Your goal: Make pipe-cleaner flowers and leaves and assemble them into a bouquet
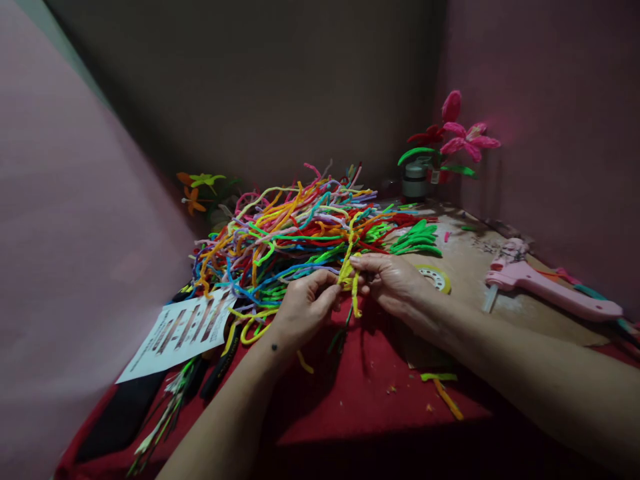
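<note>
Between my two hands is a bent yellow pipe cleaner (355, 293), with one end hanging down and another part rising above the fingers. My left hand (311, 300) pinches it from the left, thumb and fingertips pressed together. My right hand (390, 280) grips it from the other side between thumb and fingers. Just behind both hands spreads a large tangled heap of coloured pipe cleaners (295, 227). A bunch of bright green looped pieces (417, 239) lies at the heap's right side.
A pink glue gun (550, 287) and a yellow tape roll (434, 279) lie on a brown board (545, 320) to the right. Pink flowers (470, 140) stand at the back. A printed sheet (175, 333) and a dark phone-like slab (120, 417) are left. Scraps (447, 399) lie on the red cloth (370, 413).
</note>
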